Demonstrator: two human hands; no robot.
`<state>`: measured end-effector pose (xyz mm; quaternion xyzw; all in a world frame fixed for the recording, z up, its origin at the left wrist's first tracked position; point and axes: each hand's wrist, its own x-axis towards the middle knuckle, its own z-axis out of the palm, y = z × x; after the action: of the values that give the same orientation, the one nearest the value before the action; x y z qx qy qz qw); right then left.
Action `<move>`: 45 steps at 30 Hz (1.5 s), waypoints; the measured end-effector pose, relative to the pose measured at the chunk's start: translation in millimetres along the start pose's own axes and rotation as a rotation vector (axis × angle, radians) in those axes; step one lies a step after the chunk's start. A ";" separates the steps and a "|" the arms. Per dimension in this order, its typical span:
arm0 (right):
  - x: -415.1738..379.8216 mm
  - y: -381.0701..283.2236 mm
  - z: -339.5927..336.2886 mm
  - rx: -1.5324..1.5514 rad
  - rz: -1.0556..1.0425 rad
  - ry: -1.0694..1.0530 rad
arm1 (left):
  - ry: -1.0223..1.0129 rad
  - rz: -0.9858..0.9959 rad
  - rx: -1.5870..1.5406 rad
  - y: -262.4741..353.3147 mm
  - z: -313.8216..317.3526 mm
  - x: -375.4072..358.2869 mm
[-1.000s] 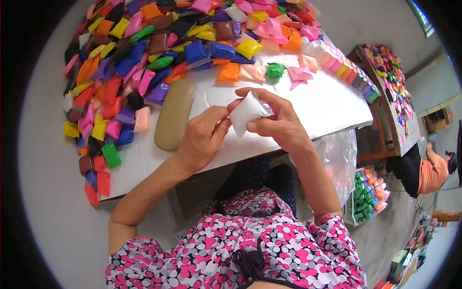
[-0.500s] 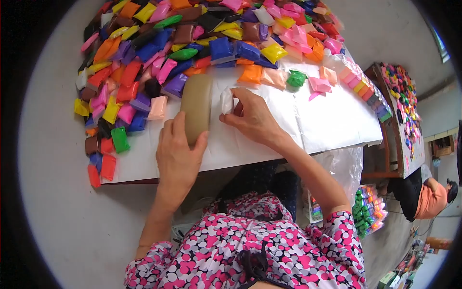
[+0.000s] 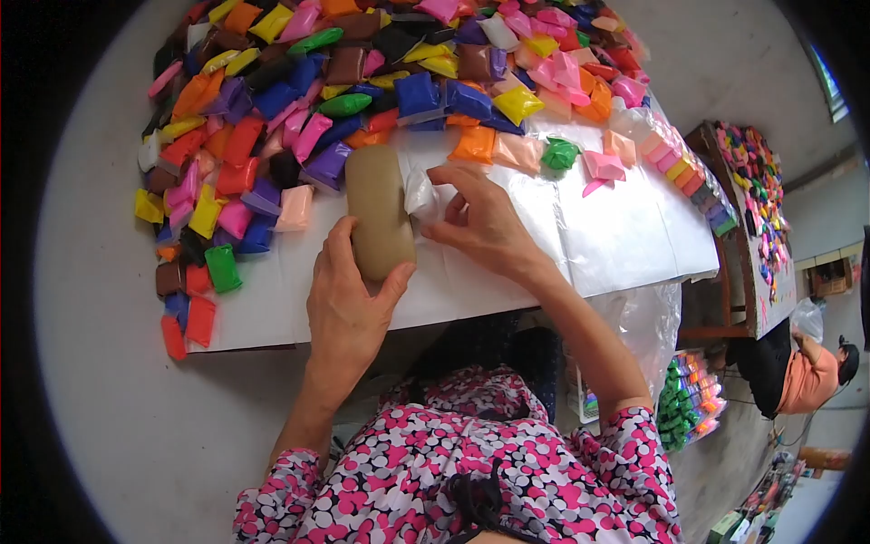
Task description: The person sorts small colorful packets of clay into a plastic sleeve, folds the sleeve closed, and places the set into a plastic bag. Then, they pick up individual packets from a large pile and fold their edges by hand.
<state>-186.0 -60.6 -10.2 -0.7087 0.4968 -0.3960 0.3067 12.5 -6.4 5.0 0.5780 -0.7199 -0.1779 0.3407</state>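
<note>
A smooth tan block with rounded ends (image 3: 379,204) lies on the white sheet. My left hand (image 3: 349,290) grips its near end, thumb on the right side and fingers on the left. Just right of the block is a small white clay packet (image 3: 420,195) in a clear wrapper, close against the block's side. My right hand (image 3: 480,218) has it between the thumb and forefinger, which reach to its near and far ends; the other fingers are curled. Beyond both hands lie an orange packet (image 3: 472,143) and a green packet (image 3: 559,153).
A heap of coloured packets (image 3: 344,65) covers the table's back and left. A row of small coloured packets (image 3: 689,172) lines the right edge of the white sheet (image 3: 625,236). Another table with packets (image 3: 757,190) and a seated person (image 3: 807,376) are at the right.
The tan block has shifted right and nearer to me with my left hand. The white packet has tilted and moved slightly left, and my right thumb and forefinger are spread a little differently around it.
</note>
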 end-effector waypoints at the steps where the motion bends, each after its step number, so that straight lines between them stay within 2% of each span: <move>1: 3.1 2.9 4.7 -0.018 -0.013 0.003 | -0.007 -0.001 -0.007 -1.7 0.5 0.2; 6: 5.8 3.2 10.6 -0.086 -0.099 0.045 | -0.027 -0.018 -0.011 -1.8 0.3 1.7; 9: 4.5 1.4 9.3 -0.120 -0.119 0.033 | 0.030 0.050 0.124 1.1 -5.2 0.4; 12: 5.1 0.5 9.3 -0.125 -0.098 0.012 | 0.139 0.258 0.090 -0.9 -15.0 24.2; 15: 6.4 7.4 14.0 -0.152 -0.142 0.034 | -0.012 0.633 -0.013 2.0 -25.1 69.4; 18: 8.6 9.7 14.5 -0.174 -0.153 0.027 | -0.143 0.829 -0.009 -3.5 -6.8 105.1; 20: 9.8 11.9 15.5 -0.177 -0.156 0.023 | -0.293 0.847 -0.017 -15.2 4.5 123.8; 24: 10.3 13.0 15.7 -0.197 -0.128 0.023 | -0.493 0.759 -0.103 -17.4 1.2 143.0; 27: 9.0 7.5 14.3 -0.191 -0.142 0.033 | -0.532 0.659 -0.163 -18.4 1.0 142.7; 30: 9.3 6.8 14.9 -0.202 -0.144 0.028 | -0.655 0.447 -0.427 -26.0 1.2 145.3; 33: 8.7 6.5 14.5 -0.206 -0.147 0.020 | -0.708 0.370 -0.616 -33.4 5.2 150.8; 39: 8.6 5.7 14.8 -0.189 -0.145 0.017 | -0.739 0.301 -0.757 -35.4 7.0 156.1; 44: 7.9 1.0 9.6 -0.161 -0.111 -0.013 | -0.668 0.338 -0.750 -35.5 11.7 151.6; 45: 4.9 -4.2 9.2 -0.224 -0.150 0.073 | -0.647 0.350 -0.757 -36.6 12.9 150.7</move>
<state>-175.2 -63.5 -10.0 -0.7588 0.4942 -0.3857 0.1768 14.5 -161.7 15.0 0.2012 -0.7592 -0.5353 0.3107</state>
